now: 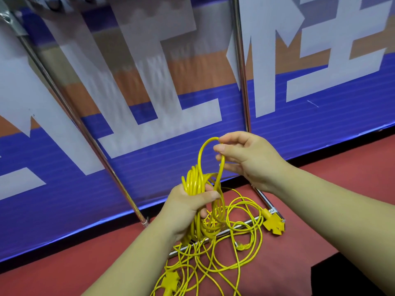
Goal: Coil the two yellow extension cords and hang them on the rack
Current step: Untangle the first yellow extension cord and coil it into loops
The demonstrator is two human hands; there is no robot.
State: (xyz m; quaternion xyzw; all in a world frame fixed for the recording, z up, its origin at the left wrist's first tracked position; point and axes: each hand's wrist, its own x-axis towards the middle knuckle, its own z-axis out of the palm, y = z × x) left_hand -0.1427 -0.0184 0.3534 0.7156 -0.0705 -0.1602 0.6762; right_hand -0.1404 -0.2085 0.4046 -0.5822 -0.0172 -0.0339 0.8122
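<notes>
In my left hand [188,205], fingers curl tight round a coil of yellow cord [195,178]. Just above them, my right hand [248,159] pinches a raised loop [202,151] between thumb and fingers. Below both, the loose cord [235,254] sprawls tangled on the red floor [320,210], across the base bar of the rack [242,82].

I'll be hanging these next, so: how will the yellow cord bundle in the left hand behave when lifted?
Probably floppy: the coil sags below the left hand, so it likely spreads unless gripped. Somewhat springy, since the loop pinched by the right hand holds a smooth arch. The socket block on the floor may drag and swing.
</notes>
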